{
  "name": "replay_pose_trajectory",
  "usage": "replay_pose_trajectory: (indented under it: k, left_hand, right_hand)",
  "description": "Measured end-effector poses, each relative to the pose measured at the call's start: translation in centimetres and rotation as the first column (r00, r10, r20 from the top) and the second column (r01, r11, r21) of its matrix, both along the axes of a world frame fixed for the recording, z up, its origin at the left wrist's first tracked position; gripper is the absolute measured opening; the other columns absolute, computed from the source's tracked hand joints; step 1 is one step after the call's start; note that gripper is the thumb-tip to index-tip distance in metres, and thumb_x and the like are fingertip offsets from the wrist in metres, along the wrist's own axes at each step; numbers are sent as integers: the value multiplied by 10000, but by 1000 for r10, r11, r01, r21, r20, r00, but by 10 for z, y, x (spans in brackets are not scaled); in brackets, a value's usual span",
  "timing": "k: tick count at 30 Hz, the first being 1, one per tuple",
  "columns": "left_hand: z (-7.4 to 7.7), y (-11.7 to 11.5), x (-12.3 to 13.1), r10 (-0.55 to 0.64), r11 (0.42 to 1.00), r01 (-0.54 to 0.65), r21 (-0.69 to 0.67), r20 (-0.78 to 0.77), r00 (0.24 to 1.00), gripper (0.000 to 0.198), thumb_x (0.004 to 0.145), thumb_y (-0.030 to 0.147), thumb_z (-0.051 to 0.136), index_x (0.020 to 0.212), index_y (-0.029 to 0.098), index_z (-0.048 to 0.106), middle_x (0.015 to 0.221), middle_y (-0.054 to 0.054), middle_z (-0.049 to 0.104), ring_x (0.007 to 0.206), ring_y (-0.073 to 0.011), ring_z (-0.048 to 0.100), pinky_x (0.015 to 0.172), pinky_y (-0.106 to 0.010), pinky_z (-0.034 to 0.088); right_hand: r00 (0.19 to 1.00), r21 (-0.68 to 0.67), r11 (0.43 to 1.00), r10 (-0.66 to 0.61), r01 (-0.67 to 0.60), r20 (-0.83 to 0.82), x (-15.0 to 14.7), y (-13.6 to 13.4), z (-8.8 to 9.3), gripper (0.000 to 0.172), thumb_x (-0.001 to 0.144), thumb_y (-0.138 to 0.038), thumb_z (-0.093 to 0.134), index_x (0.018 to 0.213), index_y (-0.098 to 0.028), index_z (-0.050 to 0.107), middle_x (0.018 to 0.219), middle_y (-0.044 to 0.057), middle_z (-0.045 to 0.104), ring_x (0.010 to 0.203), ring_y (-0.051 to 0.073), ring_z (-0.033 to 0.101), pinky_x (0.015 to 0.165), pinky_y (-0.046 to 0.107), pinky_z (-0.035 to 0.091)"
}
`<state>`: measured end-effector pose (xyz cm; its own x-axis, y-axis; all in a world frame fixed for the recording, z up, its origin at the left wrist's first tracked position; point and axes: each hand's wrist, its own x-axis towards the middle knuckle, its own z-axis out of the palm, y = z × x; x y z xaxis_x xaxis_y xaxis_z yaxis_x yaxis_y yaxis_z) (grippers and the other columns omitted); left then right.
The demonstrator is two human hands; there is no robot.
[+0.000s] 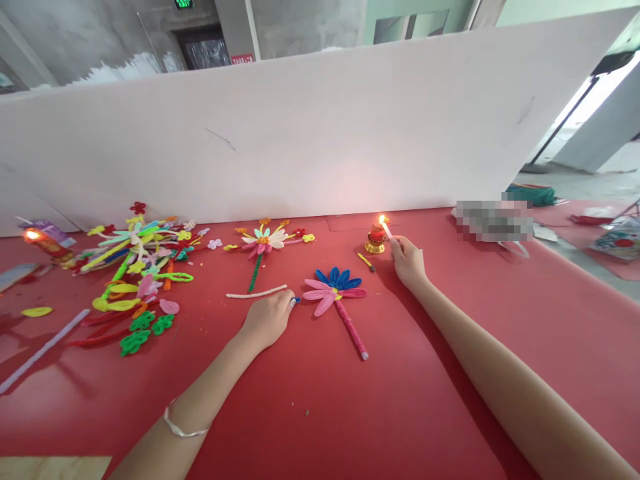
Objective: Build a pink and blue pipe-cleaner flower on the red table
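Note:
My right hand (409, 261) pinches a pale glue stick (387, 230), its tip at the flame of a red candle (378, 233) in a gold holder. My left hand (270, 317) is closed on a blue pipe-cleaner piece (297, 301); only a small bit shows past the fingers. Between my hands lies a pipe-cleaner flower (336, 293) with blue and pink petals and a pink stem. Just beyond my left fingers rests a cream pipe cleaner (256, 293). A yellow-and-black pen-like tool (366, 262) lies below the candle.
A multicoloured flower (262, 241) with a green stem lies farther back. At left are a heap of pipe-cleaner shapes (137, 250), a second lit candle (47, 245) and a lilac strip (45, 350). A white panel (310, 140) stands behind the red table (330, 413).

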<state>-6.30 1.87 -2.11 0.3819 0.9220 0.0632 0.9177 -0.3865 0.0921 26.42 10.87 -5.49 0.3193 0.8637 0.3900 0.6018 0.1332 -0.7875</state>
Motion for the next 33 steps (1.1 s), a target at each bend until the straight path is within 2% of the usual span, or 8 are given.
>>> replay_pose_trajectory:
  k: [14, 33]
  left_hand:
    - [2, -1, 1, 15, 999, -15, -30, 2, 1000, 294, 938, 325, 238, 915, 206, 507, 889, -53, 614, 778, -199, 590, 548, -264, 308]
    - [1, -1, 1, 17, 1000, -17, -19, -5, 1000, 299, 941, 328, 237, 911, 201, 506, 889, -59, 615, 785, -207, 593, 564, -268, 326]
  right_hand:
    - [1000, 10, 1000, 16, -15, -19, 0, 0, -1, 435, 870, -505, 315, 935, -191, 608, 540, -24, 492, 493, 132, 445, 504, 246, 322]
    - [1000, 7, 1000, 12, -12, -7, 0, 0, -1, 404, 877, -491, 323, 892, -198, 601, 538, -28, 498, 496, 130, 450, 518, 249, 324]
